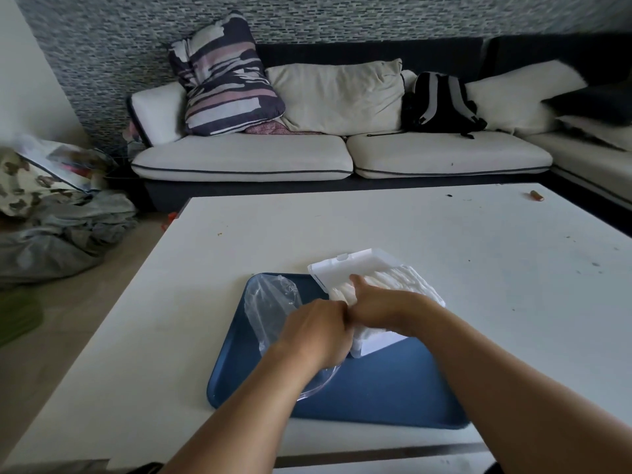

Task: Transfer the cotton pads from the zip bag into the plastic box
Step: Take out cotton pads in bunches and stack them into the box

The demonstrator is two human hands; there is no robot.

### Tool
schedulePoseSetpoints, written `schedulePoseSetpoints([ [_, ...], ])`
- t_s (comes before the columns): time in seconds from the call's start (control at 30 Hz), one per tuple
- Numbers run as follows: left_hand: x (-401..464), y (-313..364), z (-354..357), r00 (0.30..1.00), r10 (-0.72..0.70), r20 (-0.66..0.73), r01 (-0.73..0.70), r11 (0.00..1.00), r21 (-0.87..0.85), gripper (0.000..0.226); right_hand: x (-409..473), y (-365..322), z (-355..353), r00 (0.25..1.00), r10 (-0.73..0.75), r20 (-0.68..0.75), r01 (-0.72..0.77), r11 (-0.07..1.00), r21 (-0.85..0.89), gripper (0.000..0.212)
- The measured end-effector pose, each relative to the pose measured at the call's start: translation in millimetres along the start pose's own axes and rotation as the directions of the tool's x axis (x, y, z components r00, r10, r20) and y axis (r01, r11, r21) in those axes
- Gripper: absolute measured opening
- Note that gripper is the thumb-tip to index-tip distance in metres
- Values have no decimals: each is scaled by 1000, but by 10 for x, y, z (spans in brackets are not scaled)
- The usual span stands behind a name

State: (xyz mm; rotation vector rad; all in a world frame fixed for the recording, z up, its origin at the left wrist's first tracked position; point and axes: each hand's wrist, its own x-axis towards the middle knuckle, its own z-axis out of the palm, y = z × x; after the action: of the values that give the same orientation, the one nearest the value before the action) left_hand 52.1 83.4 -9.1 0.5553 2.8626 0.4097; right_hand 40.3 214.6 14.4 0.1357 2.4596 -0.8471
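A clear plastic box stands on the blue tray, its white lid flipped open at the back. White cotton pads fill the box in a row and bulge above its rim. My right hand lies on the pads, fingers reaching into the stack. My left hand is at the box's left side, fingers curled; what they hold is hidden. The clear zip bag lies crumpled and flat on the tray, partly under my left hand.
The tray sits on a white table near its front edge. A small orange item lies at the table's far right corner. A sofa with cushions and a black backpack stands behind; clothes are piled on the floor at left.
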Motion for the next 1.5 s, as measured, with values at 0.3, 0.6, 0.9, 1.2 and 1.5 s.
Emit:
schedulePoseSetpoints([
  [0.3, 72, -10, 97, 991, -68, -114, 63, 997, -47, 11, -27, -14, -8, 980, 0, -200, -55, 961, -272, 47],
  [0.6, 82, -60, 91, 981, -122, -149, 110, 990, -89, 40, 73, 35, 70, 967, -178, -184, 117, 947, -300, 4],
  [0.9, 335, 319, 408, 984, -42, -173, 37, 999, -35, 70, 206, 796, -126, 881, -155, -446, 8, 949, -314, 57],
  [1.2, 427, 250, 551, 997, -69, -27, 73, 966, 249, 61, 289, 755, 191, 923, -194, -333, 39, 906, -421, 60],
  [1.5, 553, 112, 543, 997, -32, 68, 17, 978, 210, 66, 325, 740, 163, 966, -172, -194, 12, 776, -630, 60],
])
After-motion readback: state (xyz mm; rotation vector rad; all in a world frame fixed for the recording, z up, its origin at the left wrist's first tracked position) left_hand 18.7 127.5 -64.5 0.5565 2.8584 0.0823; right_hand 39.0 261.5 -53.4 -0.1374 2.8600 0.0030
